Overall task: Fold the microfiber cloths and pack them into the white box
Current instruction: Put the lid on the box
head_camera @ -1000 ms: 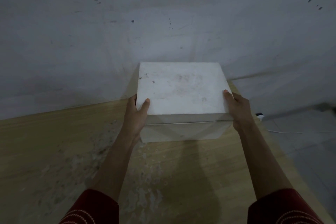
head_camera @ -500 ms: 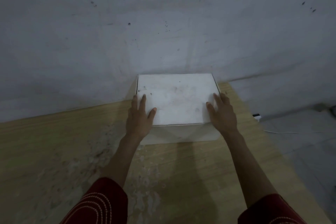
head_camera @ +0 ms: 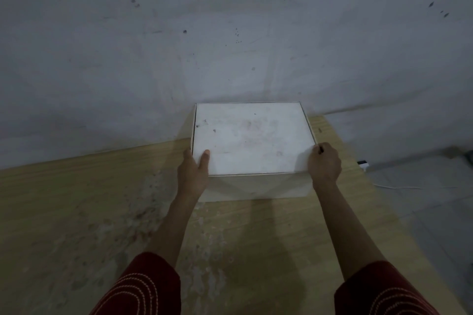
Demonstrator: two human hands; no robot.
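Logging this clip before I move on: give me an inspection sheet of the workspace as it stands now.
Surface: wooden table, worn pale patches.
Job's things: white box, lid down, against the wall; no cloths seen.
Clutter: nothing seen.
Grips: left hand on the box's near left corner, thumb on the lid; right hand curled on the near right corner.
Cables: white cable on the floor, right.
Surroundings: scuffed grey wall, grey floor.

box (head_camera: 252,140) on table (head_camera: 76,212), against wall (head_camera: 230,33)
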